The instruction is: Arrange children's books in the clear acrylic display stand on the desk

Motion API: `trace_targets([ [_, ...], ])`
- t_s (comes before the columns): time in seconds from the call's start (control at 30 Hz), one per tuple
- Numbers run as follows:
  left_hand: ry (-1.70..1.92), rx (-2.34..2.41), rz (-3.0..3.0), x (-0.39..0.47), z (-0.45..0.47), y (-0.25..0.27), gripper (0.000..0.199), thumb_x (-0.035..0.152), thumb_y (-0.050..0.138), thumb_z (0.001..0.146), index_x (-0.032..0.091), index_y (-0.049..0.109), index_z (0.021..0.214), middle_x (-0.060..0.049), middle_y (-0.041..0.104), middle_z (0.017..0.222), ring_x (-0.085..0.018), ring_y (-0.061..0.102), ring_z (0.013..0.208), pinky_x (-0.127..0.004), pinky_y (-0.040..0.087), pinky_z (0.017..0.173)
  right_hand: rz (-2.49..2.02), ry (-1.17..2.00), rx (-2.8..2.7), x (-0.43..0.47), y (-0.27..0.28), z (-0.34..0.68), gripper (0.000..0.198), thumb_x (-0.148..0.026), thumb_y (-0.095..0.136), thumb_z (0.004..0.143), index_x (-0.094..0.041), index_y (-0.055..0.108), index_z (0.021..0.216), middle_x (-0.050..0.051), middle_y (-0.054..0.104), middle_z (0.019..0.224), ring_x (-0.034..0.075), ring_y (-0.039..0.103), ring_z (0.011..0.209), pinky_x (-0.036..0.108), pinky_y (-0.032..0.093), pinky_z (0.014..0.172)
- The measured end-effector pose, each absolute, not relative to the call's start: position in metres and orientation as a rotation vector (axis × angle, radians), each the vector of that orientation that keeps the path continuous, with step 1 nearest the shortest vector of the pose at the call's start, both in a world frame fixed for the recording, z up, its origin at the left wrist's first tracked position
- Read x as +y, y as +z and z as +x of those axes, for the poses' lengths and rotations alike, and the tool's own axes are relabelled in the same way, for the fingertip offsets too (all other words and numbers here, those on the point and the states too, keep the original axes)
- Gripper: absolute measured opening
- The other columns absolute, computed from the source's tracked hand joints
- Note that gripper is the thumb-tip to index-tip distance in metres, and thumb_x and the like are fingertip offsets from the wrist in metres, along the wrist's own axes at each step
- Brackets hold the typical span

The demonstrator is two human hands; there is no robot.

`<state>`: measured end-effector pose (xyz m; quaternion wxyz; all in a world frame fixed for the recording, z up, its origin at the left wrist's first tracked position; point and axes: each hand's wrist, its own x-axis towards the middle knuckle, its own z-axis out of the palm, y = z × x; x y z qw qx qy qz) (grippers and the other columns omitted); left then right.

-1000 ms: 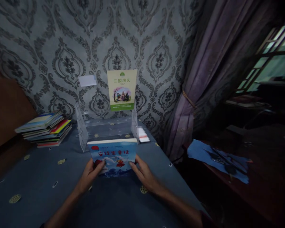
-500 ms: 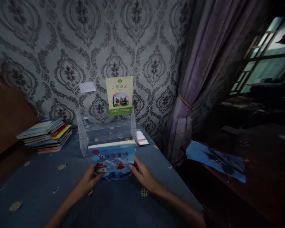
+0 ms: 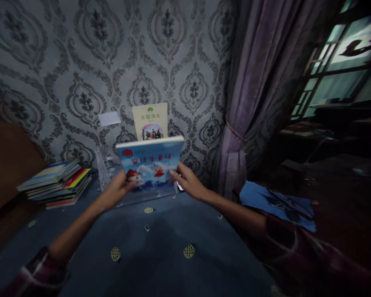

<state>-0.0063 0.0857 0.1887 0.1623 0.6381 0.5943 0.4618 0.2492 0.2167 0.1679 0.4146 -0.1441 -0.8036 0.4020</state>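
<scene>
A blue picture-covered book with red lettering is held up between my two hands, tilted so its pale top edge shows. My left hand grips its left side, thumb across the front cover. On the other side my right hand is closed on the right edge, thumb also on the cover. Behind it is a clear plastic rack, mostly hidden by the book. A cream book with a picture of figures stands upright at the back of the rack, its lower part covered from view.
A stack of books lies at the left beside a brown box-like object. The patterned blue tablecloth covers the table. To the right hang a tied purple curtain and, lower down, a blue cloth with dark tools.
Both hands have raised the blue book and moved it forward over the rack. It now covers the lower part of the cream book. The view has shifted slightly.
</scene>
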Motion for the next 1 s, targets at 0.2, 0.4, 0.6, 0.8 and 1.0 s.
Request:
trace_targets([
  [0.2, 1.502, 1.557, 2.089, 0.146, -0.021, 0.312, 0.037, 0.050, 0.075, 0.077, 0.019, 0.071, 0.097, -0.006, 0.071, 0.095, -0.029, 0.062, 0.104, -0.038, 0.051, 0.091, -0.115, 0.753, -1.982, 0.282, 0.282, 0.230, 0.051, -0.063, 0.056, 0.095, -0.021, 0.054, 0.123, 0.008, 0.064, 0.114, 0.022, 0.064, 0.098, 0.038, 0.064, 0.079],
  [0.4, 1.636, 1.615, 2.087, 0.188, -0.043, 0.351, 0.051, 0.051, 0.078, 0.074, 0.017, 0.070, 0.111, -0.007, 0.070, 0.114, -0.029, 0.060, 0.114, -0.040, 0.047, 0.100, -0.025, 0.675, -2.045, 0.327, 0.333, 0.212, 0.051, -0.060, 0.059, 0.096, -0.022, 0.053, 0.129, 0.009, 0.065, 0.122, 0.023, 0.066, 0.105, 0.039, 0.065, 0.080],
  [0.6, 1.638, 1.605, 1.859, 0.221, -0.058, 0.338, 0.066, 0.063, 0.078, 0.068, 0.017, 0.070, 0.114, -0.009, 0.072, 0.109, -0.027, 0.065, 0.101, -0.034, 0.049, 0.078, -0.023, 0.741, -2.035, 0.354, 0.328, 0.199, 0.055, -0.062, 0.060, 0.094, -0.021, 0.055, 0.129, 0.010, 0.067, 0.124, 0.025, 0.067, 0.109, 0.042, 0.065, 0.080],
  [0.8, 1.640, 1.389, 1.763, 0.248, -0.062, 0.321, 0.070, 0.063, 0.084, 0.060, 0.018, 0.069, 0.110, -0.007, 0.072, 0.103, -0.022, 0.066, 0.087, -0.027, 0.047, 0.065, -0.041, 0.853, -1.995, 0.383, 0.310, 0.186, 0.059, -0.071, 0.065, 0.085, -0.024, 0.056, 0.120, 0.009, 0.070, 0.120, 0.026, 0.068, 0.107, 0.042, 0.066, 0.078],
  [1.0, 1.649, 1.333, 1.728, 0.264, -0.065, 0.304, 0.063, 0.058, 0.085, 0.063, 0.017, 0.070, 0.107, -0.005, 0.071, 0.093, -0.019, 0.066, 0.081, -0.030, 0.053, 0.069, -0.095, 0.893, -1.982, 0.398, 0.294, 0.180, 0.049, -0.061, 0.062, 0.090, -0.020, 0.056, 0.117, 0.008, 0.068, 0.114, 0.025, 0.068, 0.100, 0.040, 0.066, 0.074],
])
